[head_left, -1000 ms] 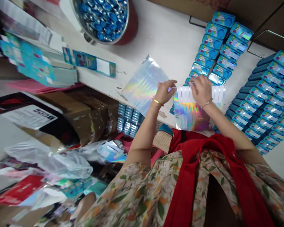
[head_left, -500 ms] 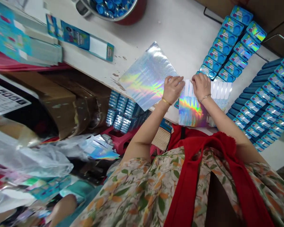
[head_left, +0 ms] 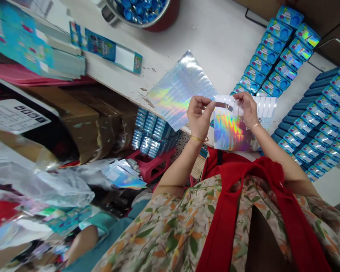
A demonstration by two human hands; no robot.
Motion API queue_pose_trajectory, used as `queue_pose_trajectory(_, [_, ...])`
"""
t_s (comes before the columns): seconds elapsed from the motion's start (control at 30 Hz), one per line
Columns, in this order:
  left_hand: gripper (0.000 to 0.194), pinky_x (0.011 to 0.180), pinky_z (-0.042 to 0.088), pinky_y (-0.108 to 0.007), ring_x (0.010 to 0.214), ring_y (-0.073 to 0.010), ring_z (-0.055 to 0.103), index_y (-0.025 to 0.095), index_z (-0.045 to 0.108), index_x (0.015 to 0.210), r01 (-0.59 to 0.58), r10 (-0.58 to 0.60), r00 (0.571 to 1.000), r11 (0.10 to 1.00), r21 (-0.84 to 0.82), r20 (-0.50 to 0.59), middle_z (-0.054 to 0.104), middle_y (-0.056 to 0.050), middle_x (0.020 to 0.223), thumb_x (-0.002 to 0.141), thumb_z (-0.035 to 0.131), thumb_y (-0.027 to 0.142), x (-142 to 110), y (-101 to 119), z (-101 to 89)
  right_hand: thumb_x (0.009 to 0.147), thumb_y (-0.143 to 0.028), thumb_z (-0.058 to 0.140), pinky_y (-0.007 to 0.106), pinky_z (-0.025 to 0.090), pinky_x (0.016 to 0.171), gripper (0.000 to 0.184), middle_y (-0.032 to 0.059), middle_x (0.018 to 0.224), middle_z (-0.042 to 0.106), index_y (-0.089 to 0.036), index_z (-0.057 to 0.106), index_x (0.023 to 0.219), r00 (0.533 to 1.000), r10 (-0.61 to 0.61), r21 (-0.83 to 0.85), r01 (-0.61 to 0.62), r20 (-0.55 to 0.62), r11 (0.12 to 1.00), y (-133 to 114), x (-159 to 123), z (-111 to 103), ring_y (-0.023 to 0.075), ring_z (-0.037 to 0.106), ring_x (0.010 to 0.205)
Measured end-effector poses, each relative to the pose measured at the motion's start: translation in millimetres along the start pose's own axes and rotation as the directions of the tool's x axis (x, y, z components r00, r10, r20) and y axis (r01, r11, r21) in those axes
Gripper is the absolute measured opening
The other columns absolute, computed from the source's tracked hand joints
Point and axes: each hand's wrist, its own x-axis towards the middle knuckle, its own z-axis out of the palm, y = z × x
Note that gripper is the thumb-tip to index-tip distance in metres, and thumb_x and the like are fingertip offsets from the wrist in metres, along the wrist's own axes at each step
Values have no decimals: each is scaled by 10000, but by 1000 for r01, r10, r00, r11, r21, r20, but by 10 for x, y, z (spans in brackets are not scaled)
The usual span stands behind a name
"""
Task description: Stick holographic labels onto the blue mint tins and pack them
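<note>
My left hand (head_left: 198, 113) is raised off the table, its thumb and fingers pinched on one end of a narrow holographic strip (head_left: 223, 105). My right hand (head_left: 247, 107) pinches the other end, by the top edge of a holographic sticker sheet (head_left: 232, 132) whose upper part is cut into white-backed strips. That sheet lies at the near edge of the white table (head_left: 215, 41). A second holographic sheet (head_left: 179, 90) lies to the left, hanging partly over the table edge.
Rows of small blue tins (head_left: 274, 49) and more rows (head_left: 320, 117) cover the table's right side. A metal bowl of blue lids (head_left: 141, 9) stands at the back. Flat blue cartons (head_left: 110, 53) lie left. Cardboard boxes (head_left: 85, 117) and plastic bags (head_left: 45, 185) sit below.
Both hands met at the top of the cut sheet, then my left hand lifted and turned palm-up, peeling a narrow strip away from the sheet while my right hand stayed at the sheet's top.
</note>
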Motion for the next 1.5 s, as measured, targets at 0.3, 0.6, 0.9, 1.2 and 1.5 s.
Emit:
queue_pose_trajectory(0.3, [224, 736, 517, -265, 757, -116, 598, 235, 549, 868, 88, -55, 972, 987, -137, 229, 607, 11, 801, 924, 655, 425, 323, -84, 948, 897, -782, 439, 308, 466, 696, 580, -19, 687, 534, -235, 539, 730, 942, 244, 195, -200, -232, 960, -41, -306, -461, 129, 502, 667])
queue_pose_trajectory(0.6, [185, 993, 504, -463, 1117, -252, 605, 239, 640, 940, -207, 136, 929, 962, 179, 345, 671, -67, 1078, 973, 599, 416, 747, -88, 2013, 950, -699, 421, 353, 515, 769, 560, -7, 652, 539, -217, 590, 721, 853, 194, -50, -248, -484, 967, 610, -113, -1127, 159, 561, 695])
queue_pose_trajectory(0.9, [233, 1009, 448, -561, 1287, -357, 458, 258, 633, 997, -130, 46, 938, 966, 225, 345, 597, -113, 1232, 941, 616, 484, 741, -123, 2199, 963, -675, 407, 382, 519, 810, 541, 15, 713, 614, -221, 601, 740, 845, 221, -107, -309, -487, 945, 1016, -26, -1086, 181, 604, 740])
queue_pose_trajectory(1.2, [637, 1077, 370, -586, 1427, -428, 321, 310, 407, 1418, -179, 58, 951, 904, 388, 304, 491, -148, 1408, 880, 682, 513, 766, -212, 2149, 865, -833, 403, 317, 450, 644, 625, -31, 717, 507, -251, 474, 1083, 800, 381, 209, -319, -463, 924, 1528, 16, -807, 160, 516, 643])
queue_pose_trajectory(1.5, [656, 1104, 376, -593, 1422, -408, 362, 322, 414, 1421, -123, 2, 954, 914, 386, 299, 480, -150, 1436, 869, 688, 547, 897, -64, 2038, 909, -807, 332, 372, 497, 746, 584, -23, 727, 486, -244, 491, 912, 758, 295, 43, -333, -581, 942, 1449, 170, -948, 163, 535, 688])
